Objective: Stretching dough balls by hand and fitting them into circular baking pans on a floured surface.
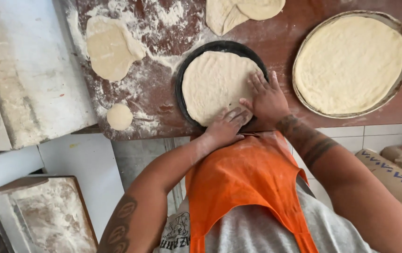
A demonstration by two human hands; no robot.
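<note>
Pale dough round [212, 84] lies in the black pan [182, 75] on the floured bench [163, 100], both hands, left hand [224, 127] and right hand [269, 100], pressing its near edge with flat, spread fingers [257, 82], seemingly to stretch it to the rim.

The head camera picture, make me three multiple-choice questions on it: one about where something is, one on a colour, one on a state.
1. Where is the small dough ball?
A. In the black pan
B. On the floured table, left of the black pan
C. On the apron

2. What colour is the apron?
A. Orange
B. Blue
C. White

3. How is the dough in the black pan?
A. Still a ball
B. Baked brown
C. Flattened, raw and pale

Answers: 1 B, it lies on the table near the front edge. 2 A, plainly orange. 3 C, the left hand and right hand press on its near edge.
</note>
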